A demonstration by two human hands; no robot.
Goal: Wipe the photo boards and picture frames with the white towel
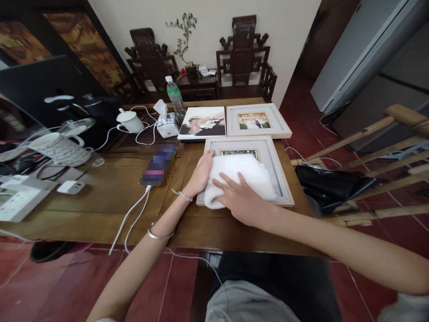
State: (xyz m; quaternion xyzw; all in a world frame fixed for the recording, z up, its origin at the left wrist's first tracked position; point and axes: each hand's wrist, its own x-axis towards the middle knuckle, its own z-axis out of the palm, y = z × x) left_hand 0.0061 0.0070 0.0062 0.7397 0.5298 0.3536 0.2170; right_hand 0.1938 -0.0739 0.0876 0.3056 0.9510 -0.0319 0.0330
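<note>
A pale wooden picture frame [280, 179] lies flat on the wooden table [110, 192] in front of me. A white fluffy cloth [250, 172] covers most of its glass. My right hand [239, 199] lies flat on the near left part of the cloth, fingers spread. My left hand [201, 172] rests on the frame's left edge and the cloth's side, fingers curled against them. Bracelets show on my left wrist and forearm.
Two more pictures lie farther back: a frameless print [203, 121] and a framed photo [258, 120]. A phone [157, 164] on a white cable, a tissue box [166, 120], a green bottle [175, 96], a teapot [130, 120], cups and a power strip [18, 197] fill the left. A black bag [330, 188] sits right.
</note>
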